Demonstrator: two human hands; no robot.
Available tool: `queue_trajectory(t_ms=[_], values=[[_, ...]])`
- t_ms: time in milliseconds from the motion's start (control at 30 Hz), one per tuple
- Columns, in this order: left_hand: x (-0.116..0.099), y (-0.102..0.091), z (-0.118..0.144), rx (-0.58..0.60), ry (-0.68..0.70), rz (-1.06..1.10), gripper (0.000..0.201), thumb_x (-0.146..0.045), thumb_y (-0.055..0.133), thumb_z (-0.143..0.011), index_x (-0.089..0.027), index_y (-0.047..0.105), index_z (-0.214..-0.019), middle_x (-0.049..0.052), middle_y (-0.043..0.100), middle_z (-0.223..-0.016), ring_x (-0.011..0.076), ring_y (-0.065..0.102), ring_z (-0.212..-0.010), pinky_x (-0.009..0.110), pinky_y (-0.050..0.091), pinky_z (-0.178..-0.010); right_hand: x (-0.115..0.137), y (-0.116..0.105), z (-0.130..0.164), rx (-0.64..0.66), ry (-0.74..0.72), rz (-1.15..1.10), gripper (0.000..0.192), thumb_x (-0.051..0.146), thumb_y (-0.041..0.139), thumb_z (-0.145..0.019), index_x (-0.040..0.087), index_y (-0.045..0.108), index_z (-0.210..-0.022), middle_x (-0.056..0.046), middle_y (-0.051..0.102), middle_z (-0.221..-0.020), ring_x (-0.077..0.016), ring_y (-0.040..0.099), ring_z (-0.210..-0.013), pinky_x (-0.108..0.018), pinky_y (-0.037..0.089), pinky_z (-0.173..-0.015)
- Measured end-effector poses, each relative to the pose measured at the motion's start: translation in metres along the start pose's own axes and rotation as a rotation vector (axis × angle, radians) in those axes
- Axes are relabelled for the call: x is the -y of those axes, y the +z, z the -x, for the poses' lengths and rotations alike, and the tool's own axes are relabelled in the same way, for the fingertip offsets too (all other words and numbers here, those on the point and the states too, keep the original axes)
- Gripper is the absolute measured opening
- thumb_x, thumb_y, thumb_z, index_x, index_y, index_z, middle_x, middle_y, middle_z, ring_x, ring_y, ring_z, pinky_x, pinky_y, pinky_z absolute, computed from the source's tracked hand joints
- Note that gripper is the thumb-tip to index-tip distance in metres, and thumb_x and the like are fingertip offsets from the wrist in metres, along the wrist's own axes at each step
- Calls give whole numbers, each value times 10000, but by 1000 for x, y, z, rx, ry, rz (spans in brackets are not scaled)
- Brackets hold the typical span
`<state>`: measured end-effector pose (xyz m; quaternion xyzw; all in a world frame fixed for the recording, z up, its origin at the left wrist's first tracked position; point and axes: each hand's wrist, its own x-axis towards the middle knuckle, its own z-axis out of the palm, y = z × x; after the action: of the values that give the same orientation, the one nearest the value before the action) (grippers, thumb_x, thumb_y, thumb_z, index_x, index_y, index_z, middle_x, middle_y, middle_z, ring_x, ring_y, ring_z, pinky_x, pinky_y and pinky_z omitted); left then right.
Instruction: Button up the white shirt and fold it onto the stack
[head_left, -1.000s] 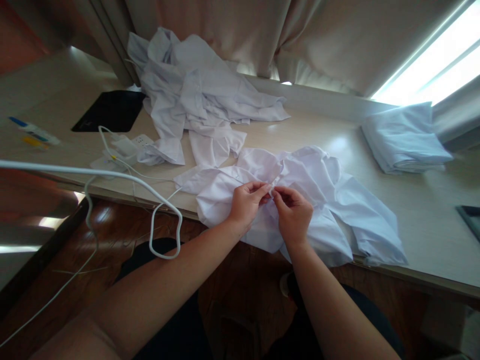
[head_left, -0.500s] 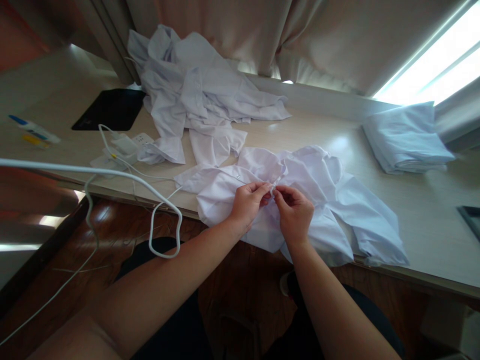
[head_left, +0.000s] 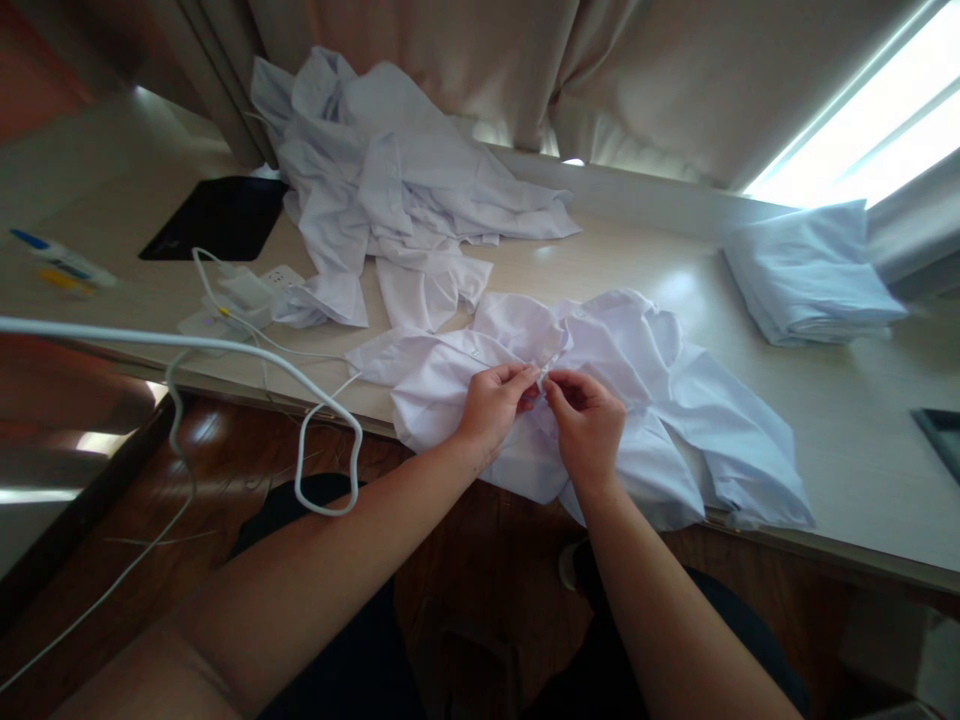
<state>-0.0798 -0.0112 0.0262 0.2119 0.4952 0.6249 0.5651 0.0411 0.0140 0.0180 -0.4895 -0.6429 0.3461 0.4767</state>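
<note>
A white shirt (head_left: 622, 350) lies spread along the front edge of the table, part of it drooping over that edge. At its middle, my left hand (head_left: 495, 405) pinches the buttoned front edge between thumb and fingers. Just to the right, my right hand (head_left: 589, 420) grips the same strip, fingertips almost touching the left ones. Small buttons show on the cloth left of my hands. Whatever lies right under my fingertips is too small to make out.
Crumpled white shirts (head_left: 420, 150) lie at the back by the curtain (head_left: 465, 50). A folded white stack (head_left: 814, 275) is on the right. Left are a black mat (head_left: 214, 218), a power strip (head_left: 281, 278) and a pen-like blue-and-white item (head_left: 64, 258). A white cable (head_left: 225, 335) loops over my left forearm.
Both hands keep their pinch on the shirt front with only tiny finger movement. The whole view has shifted very slightly.
</note>
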Motion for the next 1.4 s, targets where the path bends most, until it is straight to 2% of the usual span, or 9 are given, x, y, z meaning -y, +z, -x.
queue_trajectory(t_ms=[367,1000,1400], values=[[-2,1,3,-10,-18,-28,315,-425,786,-746,-148,750,-893,45,676,-828,104,593,-742,220,446,-651,0,-3,0,10,3,-19,169,314,685,-866,212,760,-977,-38,748,-870,-185,687,-756,-343,548,-742],[-3,0,5,-27,-21,-31,306,-396,802,-735,-160,770,-927,63,716,-911,103,617,-752,215,468,-654,0,6,2,-5,28,-31,168,335,679,-868,212,747,-960,-40,743,-856,-190,686,-754,-346,544,-739],[-1,-4,1,-32,-25,33,328,-394,820,-722,-128,737,-895,48,685,-827,93,598,-709,230,484,-678,4,11,2,21,24,-46,178,345,669,-868,201,735,-948,-43,743,-849,-180,684,-736,-339,553,-732]])
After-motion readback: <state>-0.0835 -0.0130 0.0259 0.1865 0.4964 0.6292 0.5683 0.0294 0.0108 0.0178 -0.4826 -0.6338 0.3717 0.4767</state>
